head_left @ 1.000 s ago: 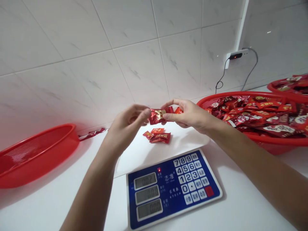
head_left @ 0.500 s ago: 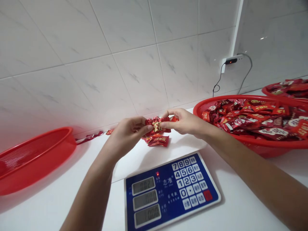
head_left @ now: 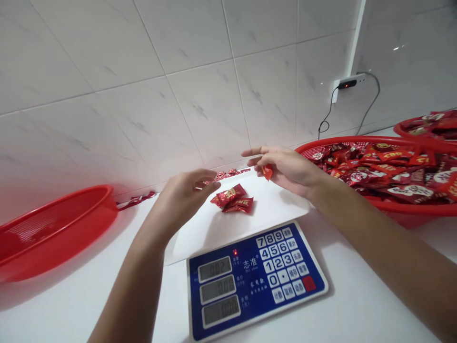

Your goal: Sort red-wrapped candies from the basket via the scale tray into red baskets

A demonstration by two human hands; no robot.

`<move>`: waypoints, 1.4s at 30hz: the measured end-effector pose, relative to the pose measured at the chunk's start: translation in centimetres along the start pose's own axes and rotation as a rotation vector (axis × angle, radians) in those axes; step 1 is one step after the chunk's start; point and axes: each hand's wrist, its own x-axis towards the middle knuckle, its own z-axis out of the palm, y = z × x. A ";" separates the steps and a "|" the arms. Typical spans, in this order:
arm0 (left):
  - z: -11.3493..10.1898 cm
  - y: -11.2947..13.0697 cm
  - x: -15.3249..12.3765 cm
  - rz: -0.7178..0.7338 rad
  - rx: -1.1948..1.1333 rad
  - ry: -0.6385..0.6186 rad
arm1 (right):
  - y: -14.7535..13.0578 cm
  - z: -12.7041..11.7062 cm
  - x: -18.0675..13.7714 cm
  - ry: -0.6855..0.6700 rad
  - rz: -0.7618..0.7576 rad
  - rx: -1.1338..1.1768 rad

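Observation:
A few red wrapped candies (head_left: 233, 199) lie overlapping on the white pan (head_left: 278, 209) of a digital scale (head_left: 250, 297). Left of them hovers my left hand (head_left: 178, 200), its thumb and fingers apart and nothing between them. My right hand (head_left: 289, 169) is above the pan's right back part, index finger stretched out. A small orange-red candy (head_left: 267, 172) is tucked against its lower fingers. The scale's blue panel has three displays and a keypad, with a red light lit above them.
On the right stands a red basket (head_left: 357, 206) heaped with wrapped candies, another red basket (head_left: 402, 128) behind it. A red basket (head_left: 89, 233) sits at the left. Several candies (head_left: 228, 174) lie along the tiled wall (head_left: 200, 109). A socket (head_left: 337, 93) with cables is on the wall.
My hands have let go of the red candy they held together, which now lies on the pan. They have drawn apart, the right one moving up and to the right.

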 end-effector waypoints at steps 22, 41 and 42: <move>1.6 4.1 -2.3 0.194 -0.463 0.045 | 0.4 2.5 -2.5 -0.335 -0.127 -0.004; 0.5 1.8 -0.7 0.392 0.049 0.063 | 1.2 0.1 -0.1 -0.282 -0.004 -0.279; 0.5 1.5 -0.5 0.331 -0.041 0.030 | 1.1 0.1 0.0 -0.237 -0.010 -0.349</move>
